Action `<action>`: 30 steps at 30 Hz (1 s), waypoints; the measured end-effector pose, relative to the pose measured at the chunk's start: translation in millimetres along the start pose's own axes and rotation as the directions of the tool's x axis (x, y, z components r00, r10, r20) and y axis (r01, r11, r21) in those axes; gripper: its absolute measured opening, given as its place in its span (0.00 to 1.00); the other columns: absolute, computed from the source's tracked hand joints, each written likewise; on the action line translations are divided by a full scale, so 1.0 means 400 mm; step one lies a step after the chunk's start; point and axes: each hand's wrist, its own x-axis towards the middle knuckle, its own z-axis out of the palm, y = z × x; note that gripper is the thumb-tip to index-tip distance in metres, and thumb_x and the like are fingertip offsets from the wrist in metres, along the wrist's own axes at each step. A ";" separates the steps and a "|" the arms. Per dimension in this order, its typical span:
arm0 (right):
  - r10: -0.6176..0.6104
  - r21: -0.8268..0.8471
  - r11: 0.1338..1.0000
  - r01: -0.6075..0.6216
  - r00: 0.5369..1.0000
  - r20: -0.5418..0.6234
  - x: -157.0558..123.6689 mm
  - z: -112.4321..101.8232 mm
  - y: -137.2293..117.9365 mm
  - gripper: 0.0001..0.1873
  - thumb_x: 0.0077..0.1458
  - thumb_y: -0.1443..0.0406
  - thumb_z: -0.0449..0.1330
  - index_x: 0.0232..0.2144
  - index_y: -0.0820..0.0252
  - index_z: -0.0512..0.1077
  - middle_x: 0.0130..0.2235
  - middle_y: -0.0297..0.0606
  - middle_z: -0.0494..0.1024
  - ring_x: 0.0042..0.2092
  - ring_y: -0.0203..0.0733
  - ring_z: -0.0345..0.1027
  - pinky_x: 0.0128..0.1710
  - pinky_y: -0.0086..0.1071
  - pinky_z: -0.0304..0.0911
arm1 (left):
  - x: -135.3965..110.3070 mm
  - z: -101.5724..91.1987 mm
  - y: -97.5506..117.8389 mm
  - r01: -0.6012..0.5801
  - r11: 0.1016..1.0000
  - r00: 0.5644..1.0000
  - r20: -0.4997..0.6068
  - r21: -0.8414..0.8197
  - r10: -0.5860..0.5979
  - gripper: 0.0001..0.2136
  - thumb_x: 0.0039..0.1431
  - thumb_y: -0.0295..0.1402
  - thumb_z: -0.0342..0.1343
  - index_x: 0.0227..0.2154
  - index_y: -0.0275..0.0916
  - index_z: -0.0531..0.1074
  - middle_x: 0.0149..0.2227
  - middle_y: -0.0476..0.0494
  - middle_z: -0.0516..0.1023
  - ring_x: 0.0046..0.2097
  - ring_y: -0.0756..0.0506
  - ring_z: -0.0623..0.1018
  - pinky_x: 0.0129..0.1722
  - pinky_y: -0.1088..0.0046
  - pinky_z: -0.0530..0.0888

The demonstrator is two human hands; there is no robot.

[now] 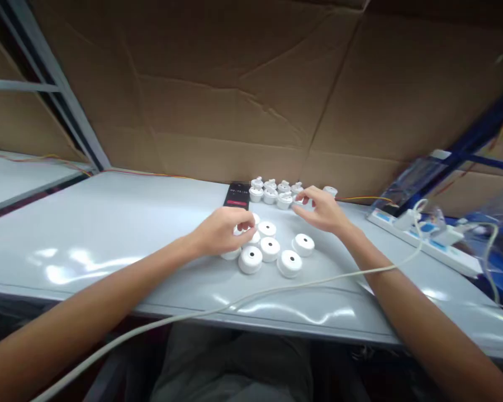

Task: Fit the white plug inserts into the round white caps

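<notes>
My left hand (231,230) is closed, its fingers curled over the left side of a group of white round caps. White shows between the fingers, but I cannot make out whether a cap is held. Several caps, such as a white round cap (270,249) with a dark centre hole, lie in front of and beside this hand. My right hand (322,210) reaches to the back, thumb and fingertips around a white round piece (298,201), partly hidden. This piece is at the right end of two rows of white round pieces with raised tops (270,194).
A phone (237,195) showing a timer lies left of the rows. Another white piece (330,191) sits behind my right hand. A white power strip (427,243) with plugs runs along the right. A pale cable (276,288) crosses the foreground. Cardboard (218,111) stands behind the table.
</notes>
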 end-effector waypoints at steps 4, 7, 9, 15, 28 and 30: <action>0.045 0.187 0.971 -0.148 0.883 0.467 -0.050 -0.052 -0.039 0.18 0.51 0.51 0.67 0.40 0.54 0.78 0.40 0.38 0.81 0.38 0.46 0.73 0.36 0.36 0.67 | 0.000 0.001 -0.002 -0.001 1.000 1.000 0.030 0.007 0.001 0.05 0.62 0.30 0.56 0.32 0.38 0.75 0.32 0.46 0.80 0.34 0.48 0.77 0.36 0.74 0.70; 0.026 0.235 0.943 -0.237 0.753 0.657 -0.073 -0.078 -0.037 0.23 0.45 0.51 0.71 0.43 0.53 0.80 0.39 0.37 0.82 0.36 0.46 0.74 0.34 0.35 0.69 | -0.001 0.007 -0.004 0.015 1.000 0.998 0.062 -0.005 -0.015 0.05 0.62 0.31 0.56 0.32 0.38 0.75 0.34 0.46 0.80 0.35 0.48 0.77 0.37 0.74 0.70; 0.069 0.201 0.946 -0.256 0.761 0.645 -0.077 -0.083 -0.023 0.22 0.44 0.52 0.71 0.41 0.54 0.81 0.34 0.36 0.82 0.33 0.45 0.73 0.32 0.35 0.69 | -0.002 0.012 -0.005 0.040 0.999 0.996 0.076 -0.013 -0.039 0.05 0.62 0.31 0.56 0.32 0.38 0.75 0.34 0.46 0.80 0.35 0.48 0.77 0.36 0.74 0.70; 0.259 0.160 0.952 -0.260 0.966 0.026 -0.045 -0.075 0.044 0.20 0.47 0.56 0.67 0.43 0.57 0.80 0.39 0.41 0.82 0.37 0.47 0.74 0.36 0.38 0.69 | 0.000 0.018 -0.009 0.055 0.998 0.996 0.079 -0.041 -0.052 0.06 0.62 0.31 0.56 0.31 0.37 0.75 0.32 0.47 0.79 0.34 0.49 0.76 0.36 0.74 0.69; 0.442 0.421 0.849 -0.319 0.866 -0.235 0.080 0.067 0.147 0.20 0.59 0.48 0.49 0.36 0.55 0.72 0.40 0.42 0.79 0.45 0.50 0.74 0.45 0.42 0.72 | 0.000 0.007 -0.008 0.040 0.999 0.997 0.074 -0.026 -0.038 0.06 0.61 0.32 0.56 0.30 0.38 0.75 0.31 0.47 0.79 0.33 0.49 0.76 0.35 0.74 0.69; 0.434 0.432 0.849 -0.304 0.867 -0.243 0.094 0.088 0.141 0.22 0.60 0.46 0.48 0.35 0.54 0.70 0.40 0.41 0.78 0.43 0.49 0.75 0.43 0.42 0.72 | -0.001 0.007 -0.009 0.035 0.999 0.996 0.082 -0.025 -0.033 0.06 0.62 0.32 0.56 0.30 0.38 0.75 0.31 0.46 0.78 0.33 0.49 0.76 0.35 0.74 0.70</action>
